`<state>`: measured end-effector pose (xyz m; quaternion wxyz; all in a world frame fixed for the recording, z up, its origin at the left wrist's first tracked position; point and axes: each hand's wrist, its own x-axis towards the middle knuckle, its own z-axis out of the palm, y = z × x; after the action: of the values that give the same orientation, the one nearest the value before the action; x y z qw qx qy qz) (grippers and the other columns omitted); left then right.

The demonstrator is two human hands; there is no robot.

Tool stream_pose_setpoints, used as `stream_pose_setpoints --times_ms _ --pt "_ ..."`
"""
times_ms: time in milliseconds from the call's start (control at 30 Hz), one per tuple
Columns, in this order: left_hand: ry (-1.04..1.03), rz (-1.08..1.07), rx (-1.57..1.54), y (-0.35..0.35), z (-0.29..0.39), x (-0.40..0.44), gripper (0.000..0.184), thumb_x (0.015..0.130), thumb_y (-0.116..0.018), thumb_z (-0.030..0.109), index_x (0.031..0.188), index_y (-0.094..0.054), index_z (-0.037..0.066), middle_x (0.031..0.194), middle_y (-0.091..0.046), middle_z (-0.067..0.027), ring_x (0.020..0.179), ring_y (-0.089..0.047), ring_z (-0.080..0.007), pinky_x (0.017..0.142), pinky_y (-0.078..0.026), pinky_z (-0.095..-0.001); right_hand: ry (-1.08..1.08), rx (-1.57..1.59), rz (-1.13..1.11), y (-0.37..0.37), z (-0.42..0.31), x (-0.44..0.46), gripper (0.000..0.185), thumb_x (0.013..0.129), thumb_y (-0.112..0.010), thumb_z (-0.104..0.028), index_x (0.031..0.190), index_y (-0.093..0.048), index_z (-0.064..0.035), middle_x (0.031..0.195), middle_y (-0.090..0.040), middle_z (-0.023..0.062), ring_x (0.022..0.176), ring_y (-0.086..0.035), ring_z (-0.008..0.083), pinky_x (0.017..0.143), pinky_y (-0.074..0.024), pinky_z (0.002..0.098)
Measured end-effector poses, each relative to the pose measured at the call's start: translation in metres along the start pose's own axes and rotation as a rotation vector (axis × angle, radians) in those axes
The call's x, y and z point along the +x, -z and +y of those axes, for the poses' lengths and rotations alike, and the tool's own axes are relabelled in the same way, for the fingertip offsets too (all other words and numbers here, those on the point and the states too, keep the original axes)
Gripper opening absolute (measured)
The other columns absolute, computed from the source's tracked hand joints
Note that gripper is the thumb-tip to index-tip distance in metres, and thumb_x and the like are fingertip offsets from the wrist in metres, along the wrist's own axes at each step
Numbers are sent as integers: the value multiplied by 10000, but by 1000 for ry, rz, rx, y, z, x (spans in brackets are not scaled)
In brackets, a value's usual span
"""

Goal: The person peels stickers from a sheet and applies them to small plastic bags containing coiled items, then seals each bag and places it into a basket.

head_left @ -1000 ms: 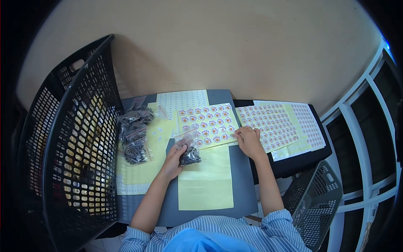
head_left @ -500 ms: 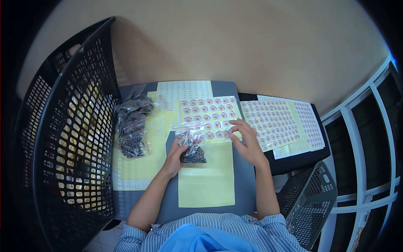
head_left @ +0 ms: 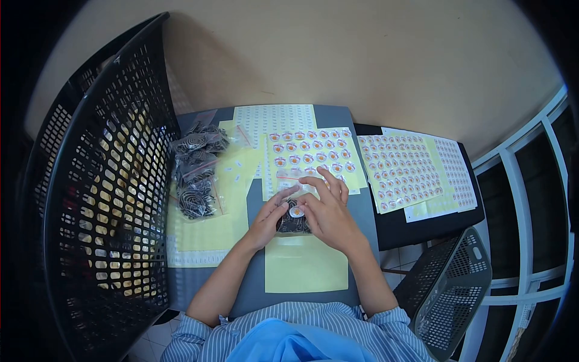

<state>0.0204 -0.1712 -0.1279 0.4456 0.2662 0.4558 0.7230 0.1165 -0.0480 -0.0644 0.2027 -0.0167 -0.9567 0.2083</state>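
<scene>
The clear bag (head_left: 289, 230) is in front of the person, over the far end of a plain yellow sheet (head_left: 306, 268) on the grey bench (head_left: 244, 297); whether it rests there or is held just above cannot be told. Its long axis runs away from the person, with the red-lined zip end toward the wall and the filled end nearer the body. A round sticker (head_left: 296, 212) shows on its front, white-edged with an orange centre (any writing is too small to read). Rows of similar round labels cover the sticker sheet (head_left: 309, 145) just beyond. The bag is glossy and see-through, packed with dark, coiled pieces. The left hand (head_left: 263, 225) has its grip clamped on the bag's left side; the right hand (head_left: 335, 223) has its thumb at the sticker's edge, fingers spread, and whether that grip pinches anything cannot be told.
</scene>
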Motion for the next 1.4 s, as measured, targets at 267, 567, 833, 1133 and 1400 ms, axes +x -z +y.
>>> stream_pose_setpoints --times_ms 267,567,833,1133,1400 --pt "4 31 -36 3 -6 1 392 880 -334 124 1243 -321 -23 1133 -458 -110 1038 -437 -133 900 -327 -257 1 -28 20 -4 4 -1 32 747 -538 -72 770 -542 -49 1123 -455 74 1181 -269 318 952 -179 438" --pt "27 52 -13 4 -4 1 402 874 -381 132 1236 -321 -35 1164 -438 -113 1076 -405 -138 918 -301 -255 31 -109 23 -7 2 -2 78 736 -548 -87 802 -528 -51 1137 -425 89 1186 -277 283 951 -173 450" --pt "-52 89 242 -4 4 0 437 803 -524 31 1199 -347 -22 1063 -513 -87 955 -497 -114 832 -395 -248 -15 -59 50 -15 3 -3 212 710 -579 -96 907 -518 -47 1223 -369 110 1203 -241 300 958 -150 456" --pt "-59 17 224 -3 2 -1 472 765 -520 -12 1205 -348 -12 1129 -478 -116 1033 -462 -128 874 -368 -260 -335 769 212 -40 16 -3 617 691 -546 -3 1247 -279 -26 1224 -342 193 1099 -400 272 877 -363 346" --pt "-38 25 209 -4 6 -2 452 757 -523 -13 1187 -385 3 1120 -483 -87 1002 -474 -120 861 -369 -240 -524 1214 185 -35 14 -2 623 749 -522 28 1288 -214 -21 1181 -398 188 945 -509 158 752 -440 247"
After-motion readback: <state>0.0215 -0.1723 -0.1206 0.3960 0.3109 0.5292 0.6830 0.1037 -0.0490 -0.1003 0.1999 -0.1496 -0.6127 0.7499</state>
